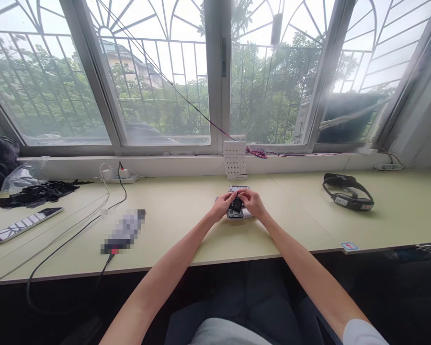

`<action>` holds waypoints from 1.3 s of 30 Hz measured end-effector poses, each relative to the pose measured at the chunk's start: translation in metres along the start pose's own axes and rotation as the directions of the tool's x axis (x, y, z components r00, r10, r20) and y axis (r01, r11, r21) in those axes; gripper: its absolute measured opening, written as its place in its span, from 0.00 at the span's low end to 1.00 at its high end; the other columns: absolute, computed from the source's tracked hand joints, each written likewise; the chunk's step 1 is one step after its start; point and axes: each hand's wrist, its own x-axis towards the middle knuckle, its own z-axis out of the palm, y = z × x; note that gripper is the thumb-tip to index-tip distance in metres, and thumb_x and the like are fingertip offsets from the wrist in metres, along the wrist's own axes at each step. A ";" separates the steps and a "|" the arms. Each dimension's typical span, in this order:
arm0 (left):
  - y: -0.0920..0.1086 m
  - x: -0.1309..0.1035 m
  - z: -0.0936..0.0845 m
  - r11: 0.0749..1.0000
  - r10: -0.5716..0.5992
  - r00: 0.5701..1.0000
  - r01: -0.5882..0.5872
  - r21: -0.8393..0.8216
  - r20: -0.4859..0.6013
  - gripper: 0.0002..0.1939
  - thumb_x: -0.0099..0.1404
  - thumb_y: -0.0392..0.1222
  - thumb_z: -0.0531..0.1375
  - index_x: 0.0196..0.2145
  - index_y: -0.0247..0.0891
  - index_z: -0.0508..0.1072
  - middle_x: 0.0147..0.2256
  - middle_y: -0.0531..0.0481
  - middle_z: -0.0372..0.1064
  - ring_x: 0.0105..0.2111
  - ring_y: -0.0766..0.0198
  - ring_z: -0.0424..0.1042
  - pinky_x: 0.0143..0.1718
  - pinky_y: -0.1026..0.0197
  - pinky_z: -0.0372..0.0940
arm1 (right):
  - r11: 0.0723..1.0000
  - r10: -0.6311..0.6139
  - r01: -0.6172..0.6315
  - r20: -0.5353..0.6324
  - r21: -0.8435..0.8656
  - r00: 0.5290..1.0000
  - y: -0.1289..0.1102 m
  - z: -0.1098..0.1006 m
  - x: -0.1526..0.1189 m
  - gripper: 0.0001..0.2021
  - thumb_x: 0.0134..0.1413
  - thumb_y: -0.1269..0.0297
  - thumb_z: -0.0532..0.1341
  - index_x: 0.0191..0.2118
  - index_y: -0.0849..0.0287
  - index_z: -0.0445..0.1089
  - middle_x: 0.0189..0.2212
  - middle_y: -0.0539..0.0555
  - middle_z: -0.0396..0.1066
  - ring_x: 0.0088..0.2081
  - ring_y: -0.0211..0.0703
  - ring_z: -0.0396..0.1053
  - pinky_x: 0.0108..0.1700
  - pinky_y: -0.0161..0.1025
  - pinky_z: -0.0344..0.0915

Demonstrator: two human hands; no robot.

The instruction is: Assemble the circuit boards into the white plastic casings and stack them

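Shirt (226, 331) nearest; black block (236, 205) held at twelve o'clock.
Pinched between left hand (221, 206) and right hand (252, 201), it is best steadied by its edges over the grey device (234, 215).

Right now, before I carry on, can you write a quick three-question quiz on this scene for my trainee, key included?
1. Multiple choice: what is between the left hand and the right hand?
A) a plastic bag
B) a black piece
C) a white cable

2. True or false: the headset lies farther right than the right hand.

3. Fill in: the upright block beyond the hands is ___ in colour.

Key: 1. B; 2. True; 3. white
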 end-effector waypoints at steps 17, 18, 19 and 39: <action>0.004 -0.004 0.000 0.997 -0.054 0.998 0.055 0.062 -0.018 0.30 0.53 0.61 0.69 0.46 0.35 0.78 0.40 0.43 0.77 0.39 0.58 0.74 0.37 0.60 0.66 | 1.000 -0.008 0.008 0.015 -0.015 1.000 -0.002 0.000 0.000 0.12 0.56 0.56 0.61 0.39 0.56 0.77 0.37 0.55 0.79 0.39 0.46 0.75 0.45 0.43 0.71; 0.004 -0.004 0.000 0.995 -0.069 0.997 0.070 0.065 -0.023 0.31 0.53 0.61 0.69 0.46 0.35 0.78 0.40 0.43 0.77 0.38 0.58 0.74 0.36 0.60 0.66 | 1.000 -0.011 0.011 0.014 -0.015 1.000 -0.003 0.000 0.000 0.12 0.56 0.56 0.61 0.39 0.56 0.77 0.37 0.55 0.79 0.39 0.46 0.76 0.45 0.43 0.71; 0.004 -0.004 0.000 0.994 -0.078 0.997 0.080 0.068 -0.026 0.32 0.52 0.62 0.69 0.46 0.35 0.78 0.40 0.43 0.77 0.38 0.58 0.74 0.35 0.61 0.66 | 1.000 -0.014 0.014 0.013 -0.014 1.000 -0.003 0.000 0.000 0.12 0.56 0.56 0.61 0.39 0.56 0.77 0.37 0.55 0.79 0.39 0.46 0.76 0.45 0.44 0.71; -0.007 0.005 -0.006 0.999 0.027 0.994 -0.024 0.034 -0.107 0.29 0.51 0.60 0.70 0.42 0.35 0.79 0.39 0.43 0.77 0.39 0.58 0.75 0.41 0.58 0.68 | 0.999 0.011 -0.014 0.076 0.035 0.997 -0.004 0.003 -0.001 0.14 0.54 0.53 0.63 0.40 0.56 0.78 0.36 0.55 0.78 0.33 0.43 0.72 0.37 0.40 0.71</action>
